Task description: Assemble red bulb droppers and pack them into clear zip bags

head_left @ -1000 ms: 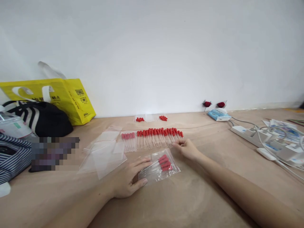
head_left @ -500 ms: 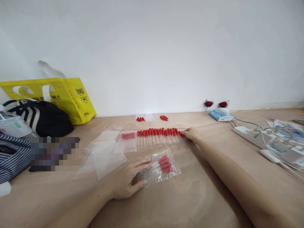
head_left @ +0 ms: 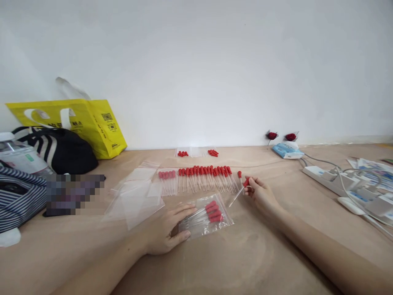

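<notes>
My left hand (head_left: pixel 166 229) lies at the left end of a clear zip bag (head_left: pixel 201 232), fingers on its edge and thumb beside it, holding it to the table. Inside are several droppers (head_left: pixel 214 211) with red rubber bulbs pointing right. A single dropper (head_left: pixel 238 196) is pinched by its red bulb in my right hand (head_left: pixel 260 194), its glass tip slanting down left toward the bag. Behind, a row of loose droppers (head_left: pixel 204 171) lies side by side, bulbs away from me. One more dropper (head_left: pixel 240 175) lies apart at the row's right, partly behind my right hand's dropper.
A bag with droppers (head_left: pixel 167 175) and flat clear bags (head_left: pixel 136 205) lie left. Two filled bags (head_left: pixel 183 154) (head_left: pixel 213 153) are by the wall. Yellow tote (head_left: pixel 101 127) and black bag (head_left: pixel 67 151) stand left; tissue pack (head_left: pixel 287 150) and power strip (head_left: pixel 340 180) sit right.
My right hand has drawn back from the right end of the row, toward me, lifting a dropper by its bulb. My left hand and the bag beneath it have hardly moved.
</notes>
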The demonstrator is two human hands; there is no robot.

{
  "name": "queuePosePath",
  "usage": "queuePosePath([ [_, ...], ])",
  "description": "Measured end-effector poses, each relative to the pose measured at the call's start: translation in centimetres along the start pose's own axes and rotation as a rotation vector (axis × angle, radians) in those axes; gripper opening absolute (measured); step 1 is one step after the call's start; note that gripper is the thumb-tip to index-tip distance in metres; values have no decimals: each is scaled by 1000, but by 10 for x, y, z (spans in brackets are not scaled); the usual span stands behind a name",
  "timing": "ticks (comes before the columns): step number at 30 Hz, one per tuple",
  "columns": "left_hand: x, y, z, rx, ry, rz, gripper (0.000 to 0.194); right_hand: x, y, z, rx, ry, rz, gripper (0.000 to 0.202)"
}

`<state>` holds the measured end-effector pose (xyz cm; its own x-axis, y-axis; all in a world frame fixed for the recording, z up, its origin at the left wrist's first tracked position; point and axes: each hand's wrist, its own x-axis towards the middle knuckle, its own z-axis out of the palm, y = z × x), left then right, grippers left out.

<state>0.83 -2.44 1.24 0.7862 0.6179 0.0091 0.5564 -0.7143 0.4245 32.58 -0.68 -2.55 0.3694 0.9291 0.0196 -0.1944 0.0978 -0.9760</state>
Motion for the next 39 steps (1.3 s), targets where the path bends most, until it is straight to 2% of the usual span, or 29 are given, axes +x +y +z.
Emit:
queuePosePath([
  [3, 1, 0, 0, -12, 5, 6, 50, -16, 9, 8, 126, 28, -1, 34],
  [7, 1, 0, 0, -19, 5, 38, 48, -24, 13, 14, 194, 41, 19, 38],
  [16, 1, 1, -1, -12, 5, 20, 49, -37, 9, 21, 165, -53, 54, 44],
  [19, 1, 2, -1, 0, -11, 19, 49, -42, 8, 22, 95, -143, 69, 43],
  [22, 2, 3, -2, -1, -26, 11, 50, -46, 7, 21, -96, -306, 26, 36],
  [26, 2, 3, -2, -22, -28, 1, 50, -46, 7, 22, -386, -504, -166, 27],
  [29, 1, 3, -2, -37, -20, 13, 50, -43, 6, 25, -486, -633, -253, 24],
  [34, 1, 3, -2, -23, -26, -1, 52, -36, 6, 33, -467, -609, -123, 27],
  [39, 1, 4, -3, -9, -34, 1, 50, -36, 2, 34, -441, -757, -73, 30],
])
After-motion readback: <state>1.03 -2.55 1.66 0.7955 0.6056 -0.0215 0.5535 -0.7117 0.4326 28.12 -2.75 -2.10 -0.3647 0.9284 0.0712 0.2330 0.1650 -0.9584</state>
